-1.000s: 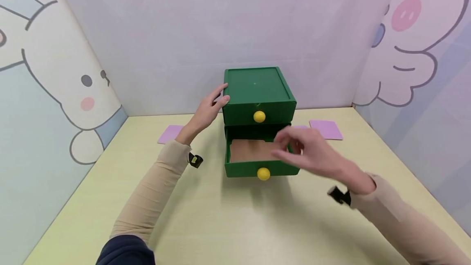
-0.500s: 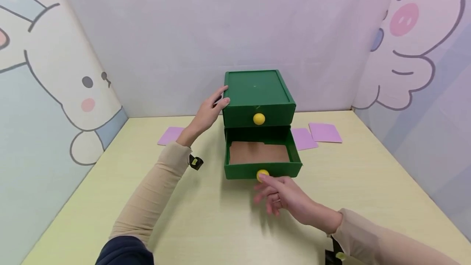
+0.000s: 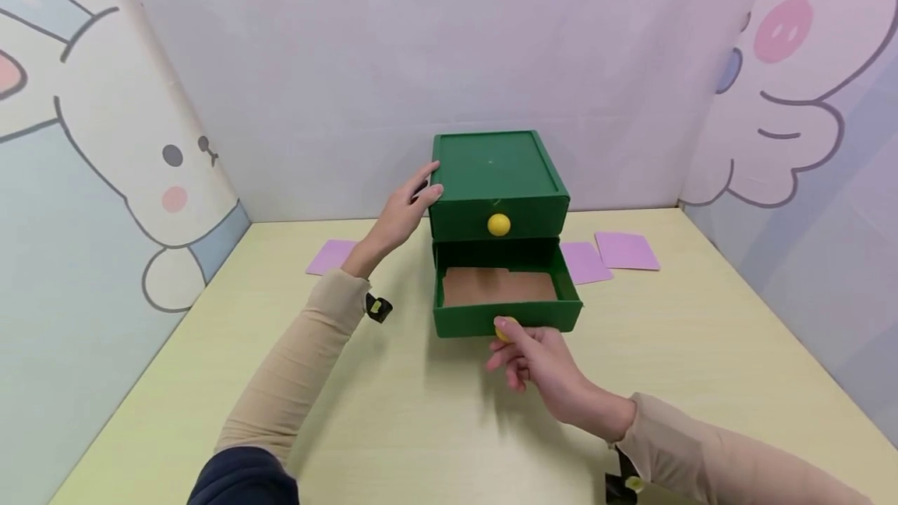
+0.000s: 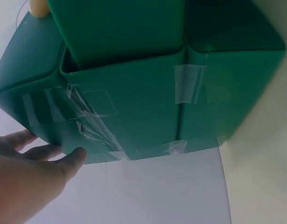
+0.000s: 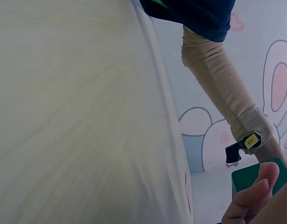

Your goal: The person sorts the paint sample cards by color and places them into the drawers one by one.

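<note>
A pale wall stands behind everything, with a cartoon rabbit on its left side and a pink-nosed animal on its right. In front of it spreads a light yellow, faintly wood-grained table.

Near the back of the table, about the middle, sits a dark green cabinet with a smooth surface, rounded corners and a shallow raised rim round its flat top. The left wrist view shows three stacked sections, their seams bound with clear tape along the side. The upper front is closed; below it a green drawer juts out toward the person, and a tan sheet covers most of its floor.

Both arms wear beige sleeves. The left hand lies at the cabinet's left edge, fingers extended and loosely spread, their tips touching the upper section; it grasps nothing. The right hand is below and in front of the drawer, thumb and forefinger pinching its knob, the other fingers loosely bent underneath.

Purple cards lie on the table: a left card partly behind the left wrist, and two right cards just beside the cabinet.

Smallest are the round yellow knobs: the upper knob in plain sight, the lower knob mostly hidden by the right thumb.
</note>
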A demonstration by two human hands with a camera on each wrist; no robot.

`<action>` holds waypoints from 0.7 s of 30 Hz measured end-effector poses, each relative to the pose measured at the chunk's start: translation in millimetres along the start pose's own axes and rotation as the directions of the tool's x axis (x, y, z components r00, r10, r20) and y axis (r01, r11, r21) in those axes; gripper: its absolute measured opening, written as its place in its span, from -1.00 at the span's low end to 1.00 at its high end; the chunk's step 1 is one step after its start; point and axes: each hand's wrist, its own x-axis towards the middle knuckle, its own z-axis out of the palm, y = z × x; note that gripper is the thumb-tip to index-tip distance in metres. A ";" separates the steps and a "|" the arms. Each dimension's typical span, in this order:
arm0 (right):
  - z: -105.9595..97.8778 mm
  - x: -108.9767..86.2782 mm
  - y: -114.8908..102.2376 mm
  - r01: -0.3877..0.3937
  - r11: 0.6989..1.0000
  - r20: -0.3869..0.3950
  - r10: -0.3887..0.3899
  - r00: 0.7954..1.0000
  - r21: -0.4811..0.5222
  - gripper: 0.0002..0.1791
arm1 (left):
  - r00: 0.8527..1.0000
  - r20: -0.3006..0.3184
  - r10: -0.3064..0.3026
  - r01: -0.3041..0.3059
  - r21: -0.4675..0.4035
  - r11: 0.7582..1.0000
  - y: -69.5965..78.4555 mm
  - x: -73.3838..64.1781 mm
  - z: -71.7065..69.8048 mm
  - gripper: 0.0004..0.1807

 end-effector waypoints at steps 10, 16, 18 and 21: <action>1.3 9.5 -1.7 0.014 1.000 -0.028 -0.014 0.999 -0.006 -0.40 | 1.000 -0.004 0.023 -0.023 -0.006 1.000 -1.4 0.9 0.3 -0.38; 0.1 17.2 -2.2 0.021 1.000 -0.051 -0.022 0.998 -0.009 -0.39 | 1.000 -0.001 0.021 -0.021 -0.011 1.000 -2.4 1.3 0.4 -0.38; -0.8 20.2 -2.7 0.025 1.000 -0.057 -0.025 0.998 -0.011 -0.40 | 1.000 0.000 0.016 -0.016 -0.015 1.000 -2.1 1.2 0.4 -0.38; -2.5 24.7 -3.9 0.023 1.000 -0.067 -0.024 0.997 -0.014 -0.41 | 1.000 0.000 0.005 -0.005 -0.016 1.000 -1.6 1.2 0.5 -0.38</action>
